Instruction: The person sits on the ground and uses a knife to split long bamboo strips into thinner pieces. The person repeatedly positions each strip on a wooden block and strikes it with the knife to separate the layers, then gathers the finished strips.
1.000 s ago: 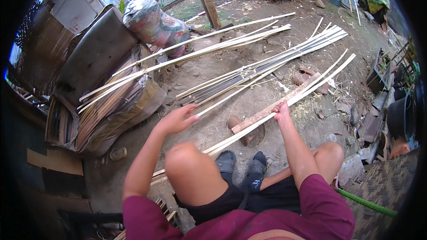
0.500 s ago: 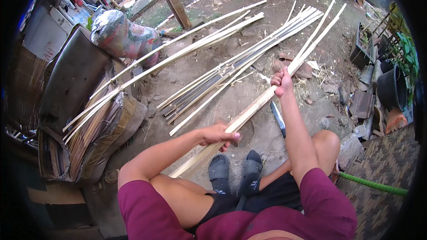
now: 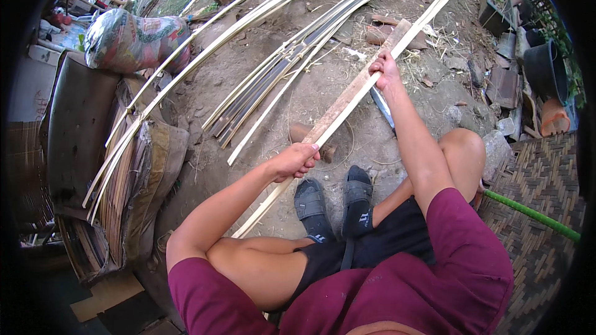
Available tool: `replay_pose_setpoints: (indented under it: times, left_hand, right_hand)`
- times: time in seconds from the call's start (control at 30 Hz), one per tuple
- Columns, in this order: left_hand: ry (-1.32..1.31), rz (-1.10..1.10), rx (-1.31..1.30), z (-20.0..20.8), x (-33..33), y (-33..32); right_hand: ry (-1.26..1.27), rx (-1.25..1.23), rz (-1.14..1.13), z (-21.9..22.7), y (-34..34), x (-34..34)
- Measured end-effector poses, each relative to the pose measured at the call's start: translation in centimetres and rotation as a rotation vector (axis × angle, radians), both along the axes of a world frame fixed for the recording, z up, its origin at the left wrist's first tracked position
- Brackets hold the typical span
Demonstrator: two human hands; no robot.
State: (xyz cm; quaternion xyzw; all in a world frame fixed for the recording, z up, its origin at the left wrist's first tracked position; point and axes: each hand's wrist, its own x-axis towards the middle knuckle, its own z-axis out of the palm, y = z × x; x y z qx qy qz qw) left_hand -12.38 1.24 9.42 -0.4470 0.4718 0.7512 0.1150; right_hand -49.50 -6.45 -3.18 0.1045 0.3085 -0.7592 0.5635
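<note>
Long pale bamboo strips (image 3: 345,113) run slantwise across my front, from near my left knee up to the far right. My left hand (image 3: 298,161) is closed around them at the near part, in front of my feet. Farther along, my right hand (image 3: 386,71) grips the same strips, fingers wrapped over them. A narrow wooden board (image 3: 338,107) lies alongside the strips, on their left, its far end past my right hand. Partly hidden by my right forearm, a knife (image 3: 381,108) with a bluish-grey blade lies on the ground.
More split bamboo strips (image 3: 282,65) lie in a bundle on the dirt ahead. Others (image 3: 186,67) lean across a worn sack (image 3: 158,161) at left, beside a stuffed plastic sack (image 3: 133,40). Black pots (image 3: 546,69) stand at right, near a woven bamboo mat (image 3: 534,195).
The far ends of the held strips, spread apart before, now lie close together. The board shows more plainly beside them. My view has tipped, with the surroundings shifted.
</note>
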Motion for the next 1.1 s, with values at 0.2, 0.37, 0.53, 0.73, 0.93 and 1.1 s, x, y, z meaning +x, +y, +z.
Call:
replay_pose_setpoints:
  times: [0.2,0.37,0.53,0.73,0.93,1.1]
  left_hand:
    - [-0.079,0.008,-0.129,-0.9,-1.1,0.7]
    - [-0.145,-0.075,-0.409,-0.5,-3.5,-3.0]
    - [-0.257,-0.013,-0.393,-0.1,0.8,-3.7]
    - [-0.228,-0.043,-0.375,-1.3,-1.2,-4.5]
    - [-0.265,-0.032,-0.340,-1.8,1.1,-5.2]
    - [-0.211,-0.064,-0.365,-1.6,-0.1,-6.1]
  right_hand:
    - [0.214,0.393,0.032,-1.9,0.8,1.4]
    - [1.134,0.789,0.239,-9.1,5.1,-2.4]
    - [2.260,-0.054,1.228,-9.5,11.6,10.7]
    - [2.698,-0.375,0.836,-9.1,14.8,7.9]
    - [2.226,0.123,1.128,-1.7,10.5,7.9]
    - [2.107,0.509,1.097,-7.9,13.4,7.9]
